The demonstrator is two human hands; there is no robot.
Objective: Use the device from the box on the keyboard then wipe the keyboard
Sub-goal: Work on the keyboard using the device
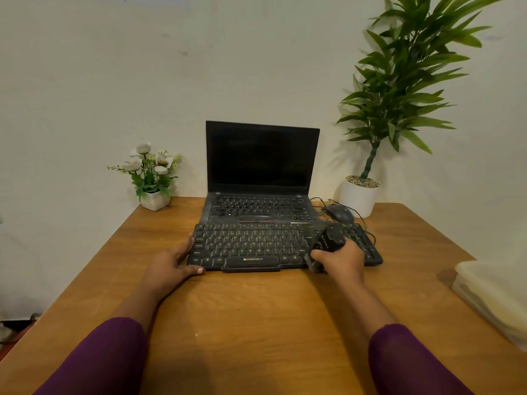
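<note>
- I cannot make out the exact form of the device [328, 243]. It is small, dark and blurred, and part of it is hidden inside the right hand [340, 262], whose fingers curl round it above the right part of the keyboard [251, 246].
- Well to the right of the keyboard, a pale translucent box [493, 292] is cut off by the frame edge; I cannot tell what is inside.
- The left hand [171, 266] rests with straight fingers against the keyboard's front left corner, holding nothing.
- The keyboard is black, dusty plastic with faint yellow lettering.
- Just behind the keyboard I see an open black laptop [261, 166] with a dark screen, and a corded dark mouse [339, 213].
- The keyboard lies on a wooden table [256, 323] against a plain pale wall.
- White flowers [154, 166] stand behind it to the left, a tall leafy plant [399, 89] to the right.
</note>
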